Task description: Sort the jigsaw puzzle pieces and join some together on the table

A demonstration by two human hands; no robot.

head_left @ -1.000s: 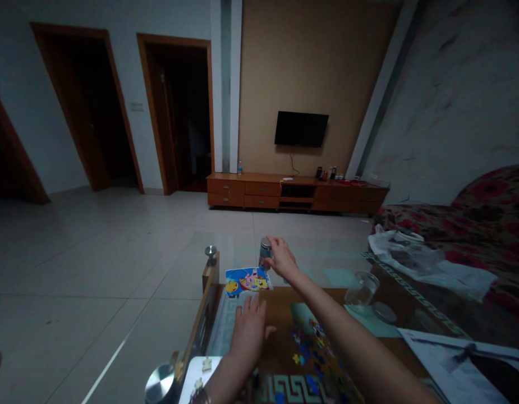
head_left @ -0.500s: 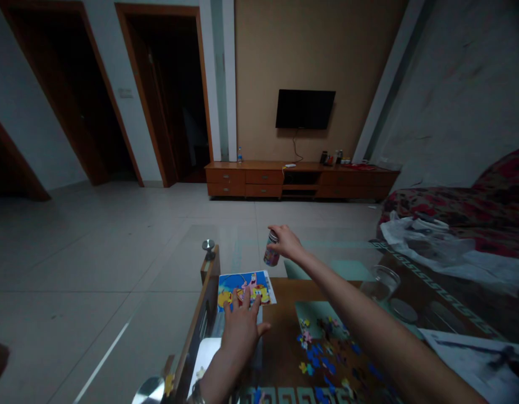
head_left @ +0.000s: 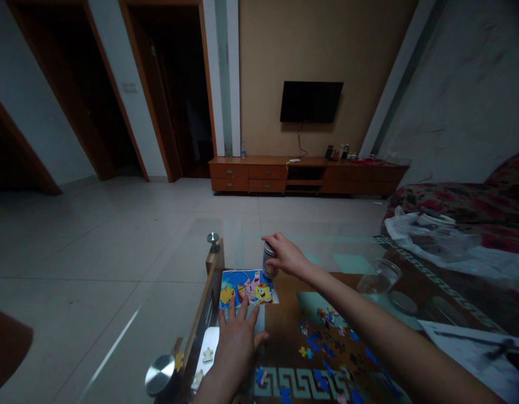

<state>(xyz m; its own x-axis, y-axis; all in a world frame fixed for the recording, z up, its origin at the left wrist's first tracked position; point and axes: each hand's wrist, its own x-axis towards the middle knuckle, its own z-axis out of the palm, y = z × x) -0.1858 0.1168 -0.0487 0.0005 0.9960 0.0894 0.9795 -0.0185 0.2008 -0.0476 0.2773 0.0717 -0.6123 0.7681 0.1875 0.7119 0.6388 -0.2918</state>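
My right hand [head_left: 288, 256] is wrapped round the top of a small printed can [head_left: 268, 265] with a silvery lid. The can stands nearly upright at the upper right corner of a cartoon picture card [head_left: 236, 280]. Spread flat, my left hand [head_left: 241, 335] rests with its fingertips at the lower edge of the card, holding nothing. Loose jigsaw pieces [head_left: 313, 341], many of them blue, lie scattered on the glass table to the right of that hand. Two pale pieces [head_left: 207, 354] lie on a white sheet beside my left wrist.
A clear jar [head_left: 380, 276] stands on the right of the glass table, with a round lid [head_left: 403, 303] near it. Farther right are papers [head_left: 465, 353] and a plastic bag [head_left: 440, 238]. Metal table fittings [head_left: 160, 375] mark the left side.
My right hand has lowered the can toward the card's upper right corner. My left hand stays spread, a little lower relative to the card. The view has shifted slightly.
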